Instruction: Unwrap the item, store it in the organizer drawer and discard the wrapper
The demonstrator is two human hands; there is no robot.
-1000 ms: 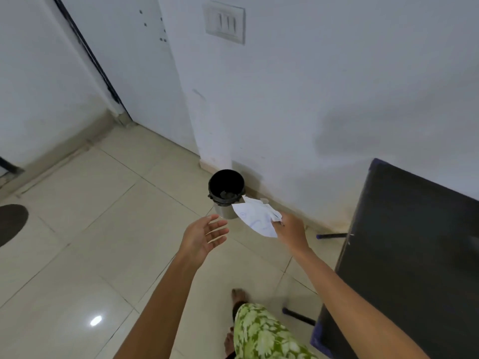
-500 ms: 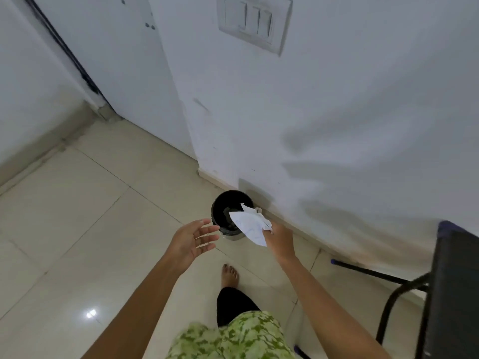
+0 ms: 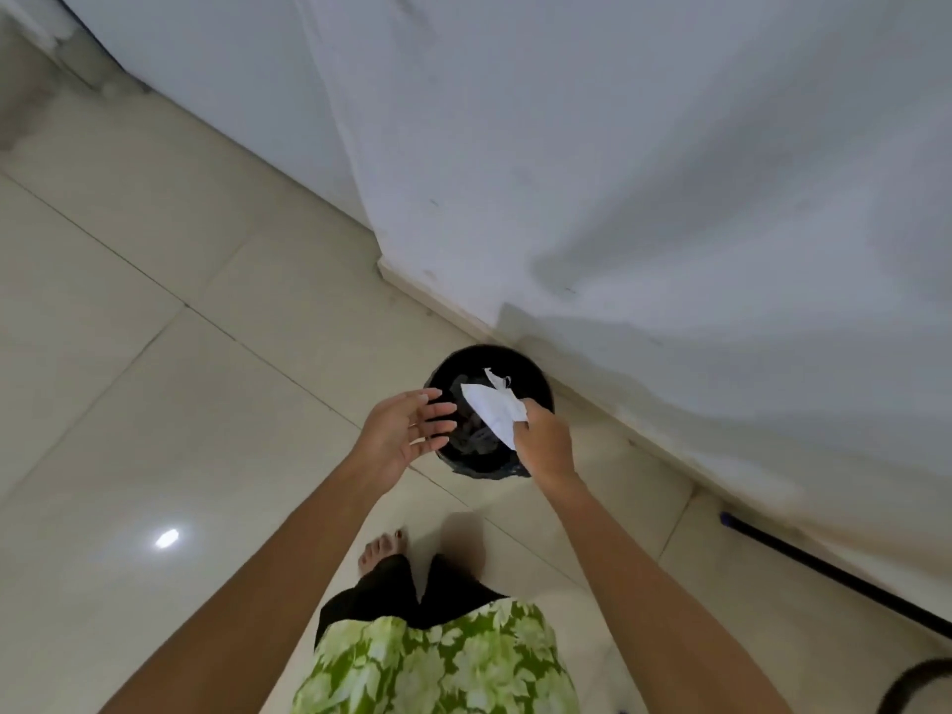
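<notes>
A crumpled white paper wrapper [image 3: 493,408] is pinched in my right hand [image 3: 545,443], held right over the mouth of a small round black bin [image 3: 536,383] that stands on the floor by the wall. Dark rubbish lies inside the bin. My left hand [image 3: 403,434] hovers at the bin's left rim, fingers spread and holding nothing. The unwrapped item and the organizer drawer are out of view.
A white wall [image 3: 618,198] with a skirting runs diagonally just behind the bin. Beige floor tiles [image 3: 180,404] spread to the left. My bare foot [image 3: 380,551] stands below the bin. A dark chair leg [image 3: 834,577] lies along the floor at right.
I have stepped closer and the view has tilted down. Both hands moved forward over the bin; the wrapper now hangs above its opening. The chair has slid almost out of view.
</notes>
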